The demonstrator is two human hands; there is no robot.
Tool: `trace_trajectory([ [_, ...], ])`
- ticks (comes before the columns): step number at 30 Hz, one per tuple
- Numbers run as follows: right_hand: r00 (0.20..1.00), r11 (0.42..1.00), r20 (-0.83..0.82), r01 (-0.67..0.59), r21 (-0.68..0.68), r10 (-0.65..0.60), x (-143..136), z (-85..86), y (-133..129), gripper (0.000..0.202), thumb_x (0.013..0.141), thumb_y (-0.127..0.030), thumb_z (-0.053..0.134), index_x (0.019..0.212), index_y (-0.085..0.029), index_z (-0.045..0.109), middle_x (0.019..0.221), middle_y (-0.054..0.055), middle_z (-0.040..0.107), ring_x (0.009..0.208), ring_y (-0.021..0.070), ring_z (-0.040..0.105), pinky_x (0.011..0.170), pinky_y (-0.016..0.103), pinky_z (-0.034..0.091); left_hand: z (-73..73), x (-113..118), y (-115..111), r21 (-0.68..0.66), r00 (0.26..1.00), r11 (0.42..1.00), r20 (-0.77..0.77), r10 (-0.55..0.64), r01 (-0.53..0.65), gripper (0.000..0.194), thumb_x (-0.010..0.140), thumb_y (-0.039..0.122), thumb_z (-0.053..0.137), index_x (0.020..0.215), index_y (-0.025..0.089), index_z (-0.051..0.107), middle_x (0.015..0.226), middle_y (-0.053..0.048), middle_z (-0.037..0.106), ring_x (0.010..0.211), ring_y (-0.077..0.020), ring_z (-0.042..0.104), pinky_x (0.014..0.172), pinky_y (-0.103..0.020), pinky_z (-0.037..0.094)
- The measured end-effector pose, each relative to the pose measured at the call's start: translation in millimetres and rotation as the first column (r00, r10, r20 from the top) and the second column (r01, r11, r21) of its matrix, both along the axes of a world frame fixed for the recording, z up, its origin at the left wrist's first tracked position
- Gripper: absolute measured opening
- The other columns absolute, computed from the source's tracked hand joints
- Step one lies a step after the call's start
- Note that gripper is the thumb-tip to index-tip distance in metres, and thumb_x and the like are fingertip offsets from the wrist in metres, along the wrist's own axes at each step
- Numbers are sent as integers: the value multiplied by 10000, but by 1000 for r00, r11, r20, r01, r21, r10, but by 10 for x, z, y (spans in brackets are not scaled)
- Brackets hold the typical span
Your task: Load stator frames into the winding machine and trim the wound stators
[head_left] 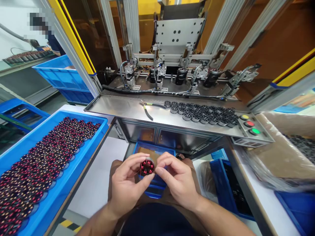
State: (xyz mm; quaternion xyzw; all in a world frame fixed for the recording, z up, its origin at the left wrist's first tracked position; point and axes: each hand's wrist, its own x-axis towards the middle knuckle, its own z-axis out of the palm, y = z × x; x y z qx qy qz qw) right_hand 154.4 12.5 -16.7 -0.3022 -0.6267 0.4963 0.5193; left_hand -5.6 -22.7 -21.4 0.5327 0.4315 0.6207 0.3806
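Before the metal ledge (118,104) | left hand (126,184) clasps red-wound ring (147,162) | right hand (180,183) half-curled beside it, hold unclear

Bright light, stretched, blurry edges.

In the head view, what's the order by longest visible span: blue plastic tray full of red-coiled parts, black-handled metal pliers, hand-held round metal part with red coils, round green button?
1. Blue plastic tray
2. Metal pliers
3. Round metal part
4. Round green button
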Motion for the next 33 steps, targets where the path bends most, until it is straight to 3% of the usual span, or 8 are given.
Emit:
trace_trajectory([
  [6, 999, 998, -34, -7, -62, 5, -8, 24, -9, 128, 902, -235, 652, 787, -195, 614, 769, 1, 596, 732, 140, 561, 686, 279, 445, 48, 0, 35, -91, 983, 992, 169, -71, 87, 407, 711, 44, 790, 1049, 251, 700, 1109, -45, 720, 1015, -176, 705, 896, -251, 574],
  [11, 1000, 997, -14, 12, -72, -13, 9, 32, -14, 151, 902, -257, 651, 770, -188, 622, 750, 6, 582, 714, 139, 547, 669, 274, 441, 13, -5, -6, 33, 1000, 999, -23, 21, -20, 484, 688, -2, 781, 1085, 264, 708, 1193, -71, 701, 1064, -217, 691, 878, -282, 586],
  [18, 997, 972, -23, -79, -219, 76, 10, 27, -26, 185, 874, -319, 683, 765, -181, 625, 757, 17, 583, 705, 142, 535, 646, 265, 450, -12, -40, -13, 206, 940, 974, -304, 153, -92, 513, 657, 3, 799, 1101, 243, 706, 1133, -76, 720, 1005, -229, 695, 843, -298, 589],
  [26, 996, 995, 85, -16, -97, 24, 58, 51, -57, 181, 888, -281, 669, 743, -186, 617, 741, 17, 611, 699, 147, 571, 662, 276, 460, -16, -61, -11, 105, 986, 994, -161, 41, -24, 533, 668, 19, 806, 1125, 270, 698, 1126, -76, 689, 1031, -243, 682, 853, -323, 585],
  [33, 994, 996, 99, -37, -79, 44, 85, 96, -83, 173, 892, -258, 664, 743, -183, 617, 738, 15, 602, 695, 145, 568, 658, 277, 453, 7, -98, -4, 111, 979, 994, -197, 45, -23, 524, 657, 34, 825, 1115, 263, 711, 1097, -77, 682, 1014, -234, 669, 841, -309, 577],
])
